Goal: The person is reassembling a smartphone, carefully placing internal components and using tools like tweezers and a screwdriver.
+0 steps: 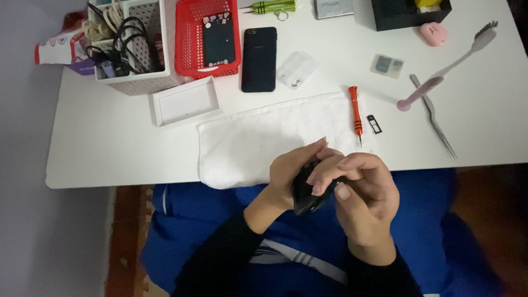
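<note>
Both hands hold a black phone (306, 197) edge-on over my lap, just below the table's front edge. My left hand (290, 176) cups it from the left, fingers wrapped over its top. My right hand (366, 192) grips its right side, the thumb pressed on the lower edge. Most of the phone is hidden by my fingers. On the table above lie a white cloth (258, 140), an orange screwdriver (356, 114) and a small black card tray (374, 124).
A second black phone (259, 58) lies face down by a red basket (207, 38). A white lid (185, 101), a white basket with cables (127, 47), tweezers (433, 115), a pink-handled brush (448, 67), a black box (410, 12) and small packets surround it on the white table (110, 148).
</note>
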